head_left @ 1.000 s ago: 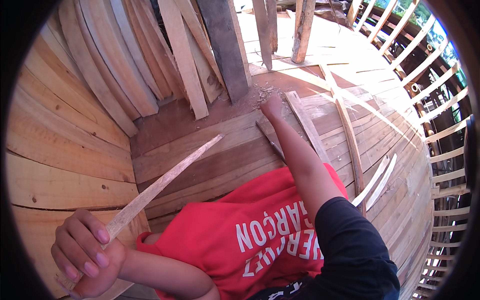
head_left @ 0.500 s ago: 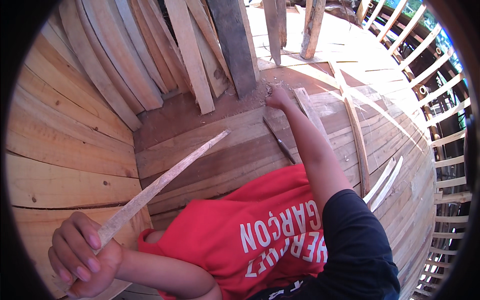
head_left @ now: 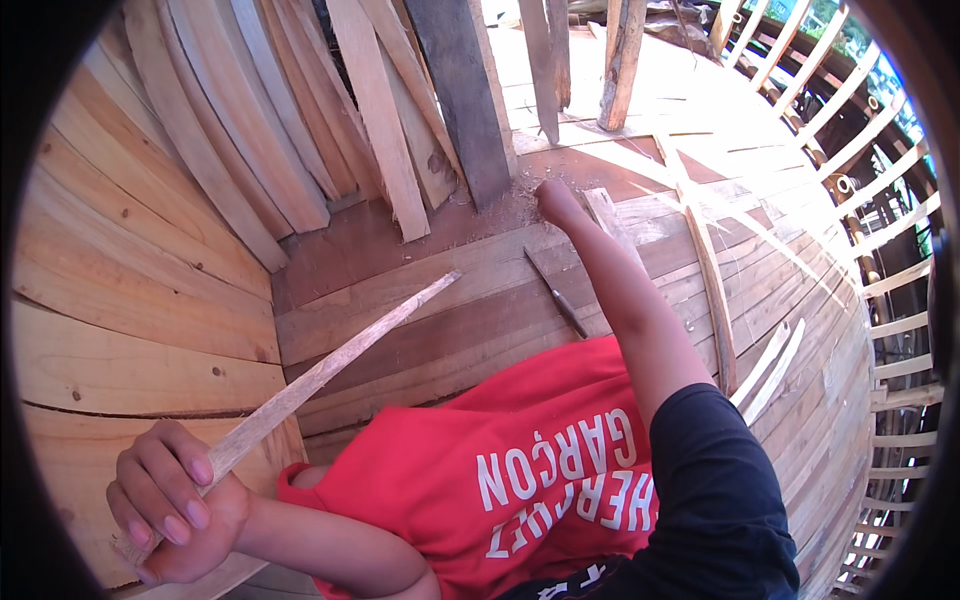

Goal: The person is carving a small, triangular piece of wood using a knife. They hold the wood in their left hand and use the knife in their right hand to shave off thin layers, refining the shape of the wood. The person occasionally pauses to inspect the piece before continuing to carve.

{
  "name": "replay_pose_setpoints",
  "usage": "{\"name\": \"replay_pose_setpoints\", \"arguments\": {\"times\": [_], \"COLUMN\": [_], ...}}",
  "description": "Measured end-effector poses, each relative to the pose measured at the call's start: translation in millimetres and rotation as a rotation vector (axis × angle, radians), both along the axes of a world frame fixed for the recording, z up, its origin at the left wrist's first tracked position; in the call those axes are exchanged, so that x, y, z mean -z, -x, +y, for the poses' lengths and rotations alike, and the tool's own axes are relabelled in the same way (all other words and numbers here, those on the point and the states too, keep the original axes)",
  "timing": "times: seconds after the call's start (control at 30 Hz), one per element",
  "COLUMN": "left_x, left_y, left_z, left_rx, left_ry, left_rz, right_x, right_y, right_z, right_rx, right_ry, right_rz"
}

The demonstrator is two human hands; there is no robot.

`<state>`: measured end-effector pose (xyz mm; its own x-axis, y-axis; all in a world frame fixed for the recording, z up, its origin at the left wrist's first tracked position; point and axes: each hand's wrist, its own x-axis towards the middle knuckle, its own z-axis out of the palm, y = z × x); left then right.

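Observation:
My left hand [head_left: 180, 505] is wrapped round one end of a long, thin wooden stick [head_left: 335, 365]. The stick slants up and away to the right, its far end above the floorboards. At full stretch, my right hand [head_left: 558, 203] is down by the plank floor, close to the foot of a dark post [head_left: 465, 110]. Its fingers are curled in and hidden, so what they hold, if anything, does not show. Wood shavings [head_left: 510, 208] are scattered beside that hand. Nearer to me lies a slim, dark, pointed tool with a rounded handle [head_left: 570, 312], touched by neither hand.
Several boards [head_left: 215, 120] lean upright at the far left, beside a plank wall [head_left: 130, 370]. A long wooden strip [head_left: 708, 270] and two pale slivers [head_left: 775, 370] lie on the floor to the right. Beyond them curves a slatted railing [head_left: 900, 325].
The view has shifted slightly, so the floor and posts sit a little lower. My right hand has curled further in beside the shavings. My left hand keeps its grip on the stick.

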<state>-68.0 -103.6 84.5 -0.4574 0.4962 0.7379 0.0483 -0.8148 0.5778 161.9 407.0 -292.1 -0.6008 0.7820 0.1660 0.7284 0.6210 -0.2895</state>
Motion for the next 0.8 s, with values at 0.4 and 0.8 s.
{"name": "replay_pose_setpoints", "arguments": {"times": [0.4,0.8], "left_x": [1.7,-5.8], "left_y": [0.4,-14.2], "left_z": [2.8,9.3], "left_rx": [0.179,0.024], "left_ry": [0.025,-0.021], "left_rz": [0.012,0.01], "right_x": [-190.0,-303.0], "right_y": [-86.9,-83.6], "right_z": [-55.7,77.4], "right_rx": [-0.084,0.308], "right_ry": [0.511,-0.06], "right_rz": [0.124,0.216]}}
